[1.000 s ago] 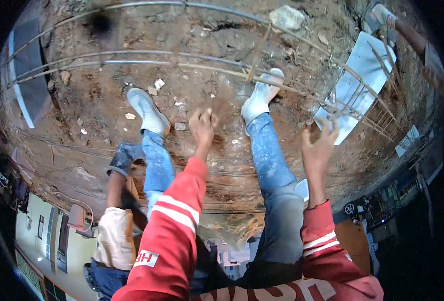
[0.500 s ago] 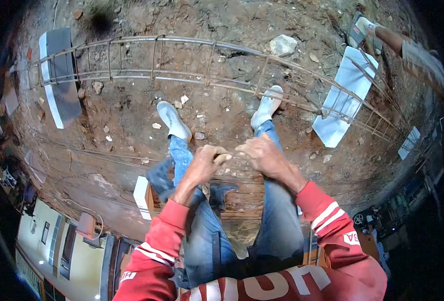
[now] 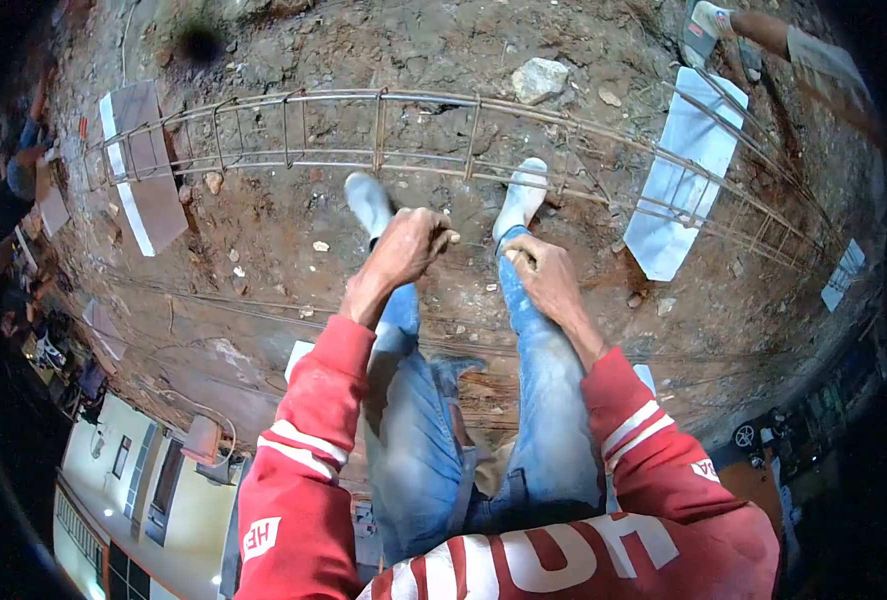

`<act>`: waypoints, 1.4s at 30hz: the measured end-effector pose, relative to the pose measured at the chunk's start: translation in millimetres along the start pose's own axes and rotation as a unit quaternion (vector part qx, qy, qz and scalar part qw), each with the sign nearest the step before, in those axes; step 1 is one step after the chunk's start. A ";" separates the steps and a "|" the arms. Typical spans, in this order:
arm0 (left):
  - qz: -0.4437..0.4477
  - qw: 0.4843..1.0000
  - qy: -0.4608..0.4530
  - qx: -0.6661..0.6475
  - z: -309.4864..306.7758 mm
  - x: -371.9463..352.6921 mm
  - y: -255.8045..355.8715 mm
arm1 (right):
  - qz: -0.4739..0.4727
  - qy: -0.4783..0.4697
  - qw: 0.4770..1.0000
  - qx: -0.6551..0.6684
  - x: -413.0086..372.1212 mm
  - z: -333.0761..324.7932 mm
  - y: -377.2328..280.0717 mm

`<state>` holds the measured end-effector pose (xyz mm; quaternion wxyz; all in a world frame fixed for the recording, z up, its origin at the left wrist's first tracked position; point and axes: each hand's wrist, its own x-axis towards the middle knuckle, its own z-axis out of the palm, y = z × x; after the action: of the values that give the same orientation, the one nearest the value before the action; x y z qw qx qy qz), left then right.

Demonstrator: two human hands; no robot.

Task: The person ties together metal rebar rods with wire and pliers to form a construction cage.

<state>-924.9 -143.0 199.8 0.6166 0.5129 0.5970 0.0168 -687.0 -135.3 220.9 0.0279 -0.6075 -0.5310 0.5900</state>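
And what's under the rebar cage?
Under the rebar cage you can see soil, a white panel toward the picture's right and a white-edged brownish panel toward the left. Whatever it directly covers cannot be seen.

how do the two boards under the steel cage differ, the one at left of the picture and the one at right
The left board is dull brownish grey with a white strip down one long edge; the right board is pale bluish white. In the picture, the left board's top end leans left, the right board's right. Both have the steel cage passing over them.
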 end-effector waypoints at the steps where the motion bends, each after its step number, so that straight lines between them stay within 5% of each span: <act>1: 0.025 0.999 -0.002 0.035 -2.4 2.9 0.9 | -0.030 -0.023 0.998 -0.052 -1.0 0.2 -3.4; 3: 0.054 0.998 -0.009 0.032 2.2 12.3 0.8 | -0.057 -0.042 0.992 -0.101 4.2 6.1 -14.6; 6: 0.085 0.995 -0.035 0.025 4.1 26.4 -8.3 | 0.034 -0.057 0.998 0.006 21.1 18.6 -12.2; 8: 0.122 0.988 0.028 0.094 5.9 34.9 -28.0 | 0.126 -0.073 0.985 0.092 30.8 41.9 21.1; 9: 0.195 0.957 0.131 0.168 3.8 43.1 -38.2 | 0.156 -0.067 0.981 0.097 33.4 61.8 49.9; 12: 0.112 0.937 0.275 0.184 -20.3 63.5 -41.7 | 0.273 0.040 0.929 0.246 43.9 105.4 75.3; 13: 0.111 0.934 0.287 0.181 -26.3 72.3 -44.7 | 0.229 0.060 0.927 0.291 51.6 118.9 79.5; 16: 0.080 0.956 0.179 0.219 -23.1 100.5 -66.7 | 0.258 0.108 0.847 0.451 72.0 136.7 66.3; 17: 0.008 0.979 0.104 0.177 -15.1 114.7 -74.1 | 0.244 0.144 0.826 0.487 80.7 149.4 69.4; 21: 0.041 0.999 0.015 -0.008 -1.7 148.3 -74.2 | 0.203 0.178 0.817 0.510 88.4 162.3 58.1; 24: -0.039 0.997 0.000 -0.061 9.9 149.2 -71.3 | 0.218 0.207 0.806 0.510 88.2 162.3 55.0; 26: 0.049 0.978 0.201 0.034 20.4 136.4 -68.8 | 0.226 0.242 0.805 0.493 93.3 167.9 55.5; 27: -0.018 0.984 0.178 -0.004 13.5 125.7 -46.7 | 0.231 0.260 0.796 0.495 94.8 173.5 59.0; 29: -0.019 0.973 0.228 0.007 26.7 110.1 -34.8 | 0.233 0.276 0.788 0.498 98.1 177.8 61.1; 31: -0.022 0.960 0.279 0.017 42.7 93.4 -35.2 | 0.131 0.325 0.824 0.445 97.0 176.8 56.1; 32: 0.035 0.953 0.301 0.022 52.7 83.9 -39.6 | 0.131 0.323 0.824 0.446 94.1 167.7 51.8; 34: 0.090 0.943 0.319 0.029 65.3 73.4 -49.9 | 0.217 0.230 0.943 0.104 82.3 133.6 35.0; 36: 0.170 0.930 0.326 0.021 67.8 71.4 -58.6 | 0.164 0.205 0.965 0.016 78.0 97.0 14.5; 39: 0.176 0.923 0.340 0.026 78.6 71.1 -60.9 | 0.095 0.183 0.975 -0.083 99.3 68.6 14.6; 41: 0.172 0.917 0.359 0.031 86.4 69.8 -60.6 | -0.113 0.184 0.965 -0.150 123.3 59.8 27.2; 42: 0.168 0.917 0.361 0.032 87.8 68.1 -56.3 | -0.116 0.181 0.965 -0.149 136.2 53.3 36.0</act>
<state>-872.6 -180.4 93.1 0.3301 0.5845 0.6841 0.2852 -740.2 -90.1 87.4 0.1007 -0.6360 -0.6655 0.3775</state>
